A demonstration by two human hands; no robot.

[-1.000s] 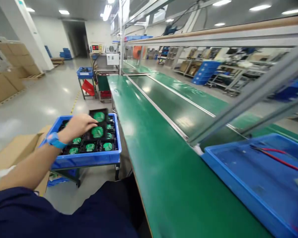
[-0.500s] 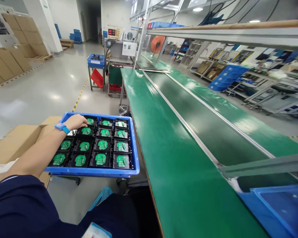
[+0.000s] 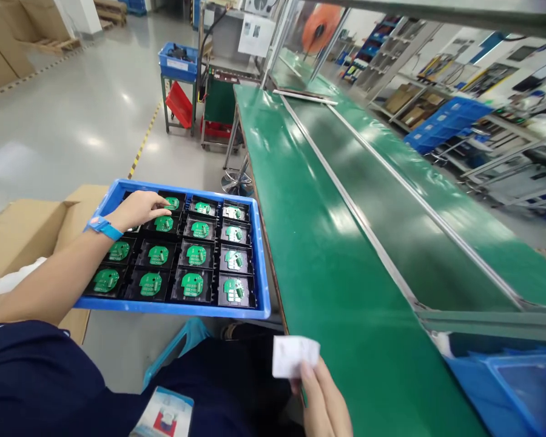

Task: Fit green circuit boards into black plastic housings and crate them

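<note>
My left hand (image 3: 139, 209), with a blue band on its wrist, reaches over a blue tray (image 3: 173, 308). Its thumb and forefinger pinch at the left edge of a green circuit board (image 3: 172, 203) in the back row; the exact contact is partly hidden. Rows of square black cases fill the tray, each visible one with a green board, such as the front circuit board (image 3: 192, 284). Low in the view, my right hand (image 3: 321, 388) holds a small white slip of paper (image 3: 293, 357) between thumb and fingers, over the bench edge.
A long green workbench (image 3: 300, 206) with a recessed metal-railed track runs along the right. Open cardboard boxes (image 3: 22, 230) stand left of the tray. A light-blue stool (image 3: 177, 346) is below it. A blue bin (image 3: 519, 388) sits at lower right.
My right hand has come into view at the bottom with the white paper slip. My left hand stays at the same back-row spot in the tray. The view has tilted down.
</note>
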